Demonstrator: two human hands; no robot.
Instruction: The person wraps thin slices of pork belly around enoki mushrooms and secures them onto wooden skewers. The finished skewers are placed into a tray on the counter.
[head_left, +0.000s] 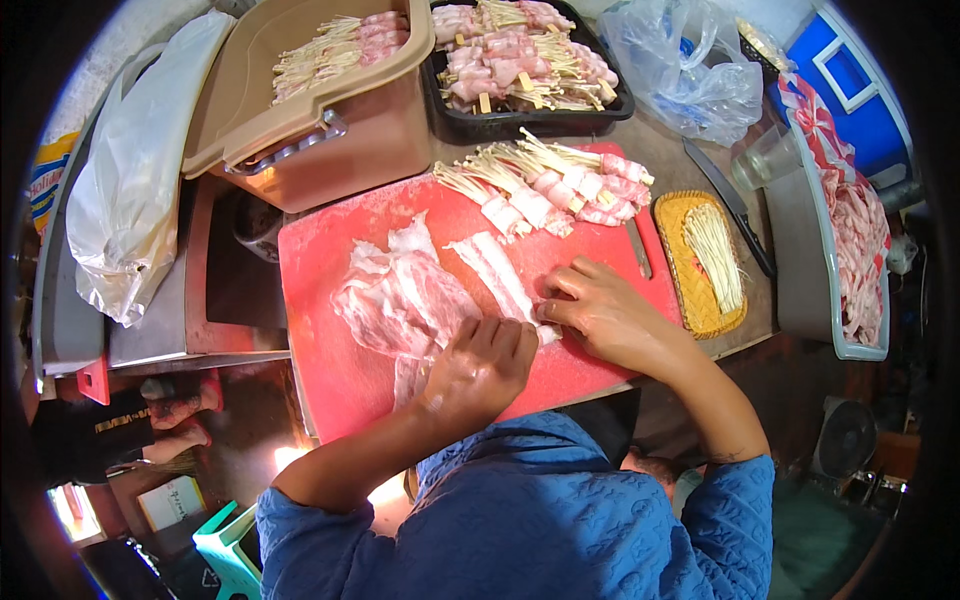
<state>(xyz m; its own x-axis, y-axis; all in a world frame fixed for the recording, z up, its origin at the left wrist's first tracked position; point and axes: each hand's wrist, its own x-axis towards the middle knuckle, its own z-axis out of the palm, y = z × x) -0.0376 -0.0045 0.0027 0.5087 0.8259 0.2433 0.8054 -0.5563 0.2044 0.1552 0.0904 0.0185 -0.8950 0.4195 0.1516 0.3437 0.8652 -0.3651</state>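
A thin strip of pale pink sliced meat (491, 274) lies slantwise on the red cutting board (337, 397). At its near end, my left hand (480, 367) and my right hand (600, 307) meet with curled fingers, gripping the meat. Those fingers partly hide what is at that end. Left of the strip is a loose heap of meat slices (397, 292), close to my left hand. Several meat-wrapped enoki mushroom rolls (555, 191) lie along the board's far edge. A woven tray (666, 225) beside the board holds loose enoki mushrooms (712, 259).
Behind the board stand a brown plastic bin (352, 165) and a black tray (525, 129), both with wrapped rolls. A black-handled knife (724, 184) lies at right, near a grey tub (806, 292) of meat. A smaller blade (642, 255) rests on the board. A plastic bag (135, 187) stands left.
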